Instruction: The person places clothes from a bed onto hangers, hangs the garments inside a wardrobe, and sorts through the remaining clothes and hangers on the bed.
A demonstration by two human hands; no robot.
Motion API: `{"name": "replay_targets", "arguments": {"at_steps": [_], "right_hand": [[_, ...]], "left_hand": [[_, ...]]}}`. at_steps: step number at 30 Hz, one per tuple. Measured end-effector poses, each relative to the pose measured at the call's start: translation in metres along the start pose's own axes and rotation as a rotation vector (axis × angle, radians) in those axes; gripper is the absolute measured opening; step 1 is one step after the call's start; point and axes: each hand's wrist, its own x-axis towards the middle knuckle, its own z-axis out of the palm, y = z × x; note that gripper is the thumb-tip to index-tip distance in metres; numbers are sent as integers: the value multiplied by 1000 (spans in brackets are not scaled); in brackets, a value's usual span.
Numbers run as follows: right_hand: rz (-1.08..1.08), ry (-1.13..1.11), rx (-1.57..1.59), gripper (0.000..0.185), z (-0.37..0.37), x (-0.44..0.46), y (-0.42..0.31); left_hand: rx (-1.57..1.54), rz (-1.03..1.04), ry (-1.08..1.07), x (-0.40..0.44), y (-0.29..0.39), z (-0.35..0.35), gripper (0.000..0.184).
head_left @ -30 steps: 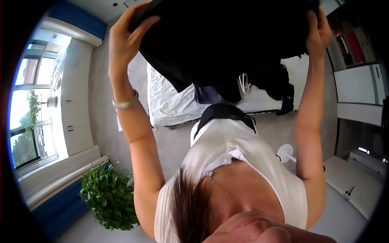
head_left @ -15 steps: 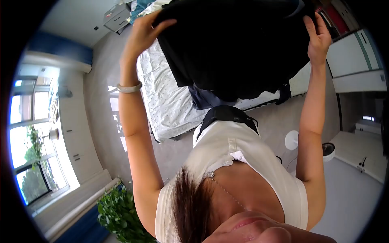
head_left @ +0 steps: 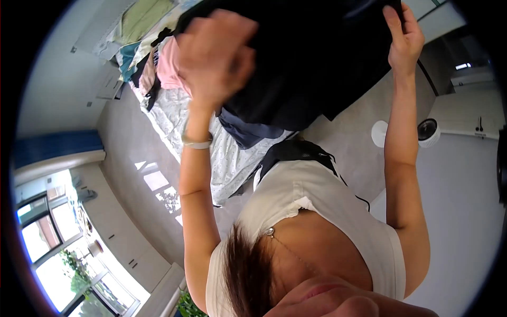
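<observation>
A large black garment [head_left: 301,63] hangs spread out in front of me over the bed; its exact kind cannot be made out. My right hand [head_left: 405,39] pinches its upper right edge, thumb on the near side. My left hand [head_left: 219,61] is raised in front of the garment's left part, blurred by motion. Its fingers look bent, but whether they hold any cloth is unclear. Below the black garment, a dark blue piece of clothing [head_left: 245,129] lies on the bed's near part.
The bed [head_left: 169,113] has a white patterned sheet. Pink clothing [head_left: 170,66] and other clothes lie at its far left, near a green pillow [head_left: 142,18]. A white fan [head_left: 429,132] stands at right. Cabinets [head_left: 119,227] line the window wall. A plant [head_left: 190,305] is at lower left.
My left hand has moved right and inward from the garment's left edge, across its front. My right hand still grips the right edge. The view has turned, showing more of the bed's far left.
</observation>
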Motion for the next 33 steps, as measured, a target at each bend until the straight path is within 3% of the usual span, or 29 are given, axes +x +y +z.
{"name": "replay_targets", "arguments": {"at_steps": [1, 2, 3, 4, 5, 7, 8, 10, 13, 14, 16, 17, 18, 20, 21, 25, 27, 28, 30, 33], "right_hand": [[-47, 8, -116, 31, 10, 5, -27], [-91, 13, -230, 33, 15, 10, -47], [-102, 19, -216, 31, 8, 12, -58], [-159, -31, -257, 33, -11, 17, -61], [-159, 192, -314, 25, -3, 17, -70], [-185, 201, -333, 29, -83, 14, -46], [-143, 227, -351, 31, -109, 8, -46], [-56, 237, -487, 28, -139, -10, -58], [100, 277, -516, 38, -203, -64, -49], [149, 286, -529, 42, -226, -87, -43], [219, 201, -490, 46, -266, -127, -38], [253, 180, -465, 45, -283, -142, -37], [288, 160, -441, 45, -299, -153, -35], [386, 180, -460, 44, -328, -164, -33], [436, 178, -440, 43, -340, -164, -34], [608, 90, -510, 36, -389, -132, -46], [615, -117, -686, 28, -419, -122, -39], [618, -109, -687, 28, -426, -121, -32], [456, 130, -740, 26, -435, -121, -19], [415, 162, -684, 27, -482, -113, 6]], "left_hand": [[147, 131, 191, -10, 38, 43, 58], [36, 229, -84, -31, 58, 76, 67], [-85, 157, -236, -50, 83, 119, 72], [28, 164, -451, -77, 102, 154, 70], [248, 229, -511, -105, 121, 177, 64], [16, 115, -599, -159, 155, 212, 48], [-168, 96, -777, -139, 170, 197, 41], [-417, 18, -437, -87, 200, 197, 40], [-502, -67, 163, 11, 218, 178, 41], [-316, -111, 412, 31, 225, 187, 43], [-340, -394, 363, 86, 243, 188, 47], [-406, -344, 130, 98, 244, 196, 51], [-445, -223, -31, 101, 247, 214, 41], [-597, -217, -185, 97, 266, 244, 33], [-650, -207, -59, 102, 277, 260, 27], [-660, -229, -90, 134, 308, 290, 27], [-697, -228, -99, 147, 321, 315, 27], [-720, -233, -90, 155, 326, 330, 26], [-775, -233, -109, 171, 333, 360, 26], [-817, -229, -136, 195, 345, 410, 26]]}}
